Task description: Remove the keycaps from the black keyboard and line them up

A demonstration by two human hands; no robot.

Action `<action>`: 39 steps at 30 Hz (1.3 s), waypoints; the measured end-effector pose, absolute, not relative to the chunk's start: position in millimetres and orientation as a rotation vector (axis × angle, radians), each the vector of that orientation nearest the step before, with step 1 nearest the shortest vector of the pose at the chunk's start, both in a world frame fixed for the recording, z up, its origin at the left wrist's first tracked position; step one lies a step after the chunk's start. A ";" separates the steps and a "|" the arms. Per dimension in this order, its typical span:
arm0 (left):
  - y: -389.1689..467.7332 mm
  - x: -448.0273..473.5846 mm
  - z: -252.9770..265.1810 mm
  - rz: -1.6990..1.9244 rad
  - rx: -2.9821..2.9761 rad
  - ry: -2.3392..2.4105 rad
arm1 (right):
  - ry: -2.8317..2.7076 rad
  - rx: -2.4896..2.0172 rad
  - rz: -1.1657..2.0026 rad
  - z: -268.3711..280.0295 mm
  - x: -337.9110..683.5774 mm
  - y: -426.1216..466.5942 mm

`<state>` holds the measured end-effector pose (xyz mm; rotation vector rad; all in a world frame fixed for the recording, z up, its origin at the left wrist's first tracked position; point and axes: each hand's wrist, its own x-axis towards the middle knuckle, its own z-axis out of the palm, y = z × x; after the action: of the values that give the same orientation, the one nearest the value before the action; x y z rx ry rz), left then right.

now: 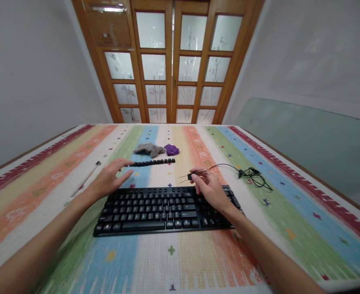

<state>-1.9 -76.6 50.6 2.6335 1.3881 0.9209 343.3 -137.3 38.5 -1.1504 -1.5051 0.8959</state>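
Observation:
A black keyboard lies in front of me, its long side facing me. Above its right part, my right hand pinches a small black keycap and what looks like a wire keycap puller, whose thin prongs stick out to the left. Beyond the keyboard runs a row of loose black keycaps. My left hand hovers over the keyboard's upper left corner, thumb and fingers apart. Its index fingertip is at the left end of the row; whether it touches a keycap I cannot tell.
Behind the row lie a grey cloth and a purple cloth. A brush-like stick with a dark tip rests at the left. The coiled black cable is at the right, on a striped tablecloth.

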 end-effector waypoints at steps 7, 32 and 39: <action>-101.2 -40.9 39.3 0.797 2.309 1.590 | -1.615 -1.059 1.063 39.3 313.2 -136.4; -108.5 -44.0 35.5 0.555 2.047 1.367 | -2.191 -0.955 0.840 62.5 166.3 -111.6; -107.1 -45.8 32.8 0.498 1.901 1.339 | -2.008 -1.090 1.137 60.7 153.2 -108.3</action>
<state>-45.8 -107.1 32.8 1.9005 1.3393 0.4985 153.2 -108.3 60.7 -1.0896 -2.0081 1.1370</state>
